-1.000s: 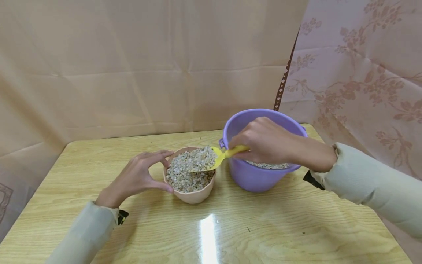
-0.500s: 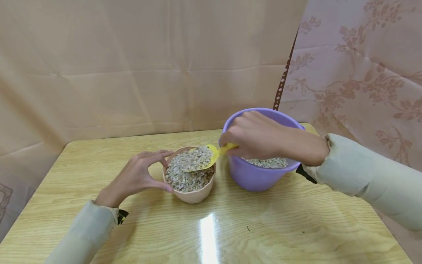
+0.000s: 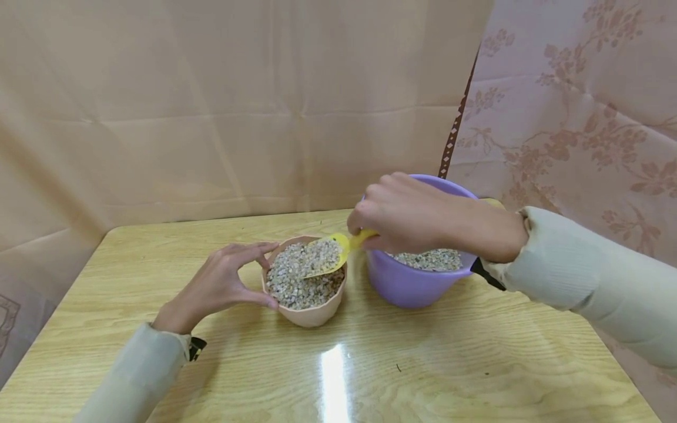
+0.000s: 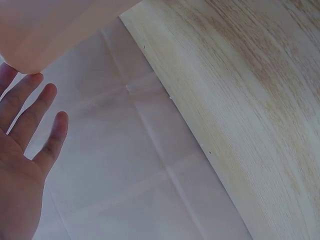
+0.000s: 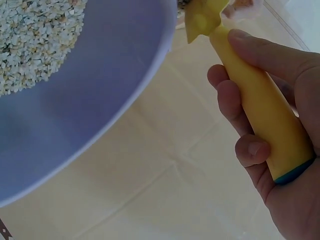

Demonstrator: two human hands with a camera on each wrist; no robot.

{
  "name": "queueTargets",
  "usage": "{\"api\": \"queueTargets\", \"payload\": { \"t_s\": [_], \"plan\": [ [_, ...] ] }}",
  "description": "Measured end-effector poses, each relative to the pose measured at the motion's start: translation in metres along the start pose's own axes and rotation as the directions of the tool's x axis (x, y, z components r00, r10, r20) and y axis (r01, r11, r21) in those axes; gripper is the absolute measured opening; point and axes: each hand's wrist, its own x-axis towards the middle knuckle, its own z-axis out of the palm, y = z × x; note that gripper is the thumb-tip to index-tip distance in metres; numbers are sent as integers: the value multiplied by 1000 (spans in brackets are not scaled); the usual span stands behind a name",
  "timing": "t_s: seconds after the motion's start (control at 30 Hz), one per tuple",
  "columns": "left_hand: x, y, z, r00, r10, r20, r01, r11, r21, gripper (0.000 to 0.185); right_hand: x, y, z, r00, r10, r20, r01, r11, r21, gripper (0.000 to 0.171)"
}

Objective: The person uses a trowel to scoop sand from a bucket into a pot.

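In the head view my left hand (image 3: 224, 279) spans the left side of a peach-coloured pot (image 3: 312, 317), thumb at the front and fingertips at the rim. The left wrist view shows those fingers (image 4: 31, 120) spread, with one tip against the pot wall. Pale gravel (image 3: 301, 296) fills the pot nearly to its rim. My right hand (image 3: 404, 214) grips the yellow handle (image 5: 262, 110) of a trowel (image 3: 344, 249), fingers and thumb wrapped round it. Its blade lies low over the pot, loaded with gravel that overlaps the pot's fill.
Right of the pot stands a purple bucket (image 3: 409, 288) with more gravel (image 3: 431, 259) inside; my right forearm crosses above it. A wood-grain table (image 3: 238, 364) carries both containers. Beige cloth (image 3: 211, 117) hangs behind, and flowered cloth (image 3: 592, 135) at the right.
My right hand has shifted left and slightly up, bringing the trowel handle closer to the pot, mostly in the first half second. The left hand and the pot have stayed in place.
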Motion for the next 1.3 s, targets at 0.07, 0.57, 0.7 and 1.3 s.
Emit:
{"api": "queueTargets", "payload": {
  "t_s": [0.07,0.57,0.7,1.3],
  "plan": [
    [0,0,0,1000,-2,1,2,1000,2,95,0,-1,-3,1000,14,27,-14,1000,-11,22],
    [-1,0,0,1000,-6,-1,6,1000,3,95,0,-5,-19,990,73,121,-67,996,-56,10],
    [0,0,0,1000,-6,-1,6,1000,6,95,-3,-5,-23,988,89,129,-82,995,-60,8],
    [1,1,-1,1000,-13,27,13,1000,17,95,-12,1,-32,991,98,95,-94,995,-42,8]
  ]
}}
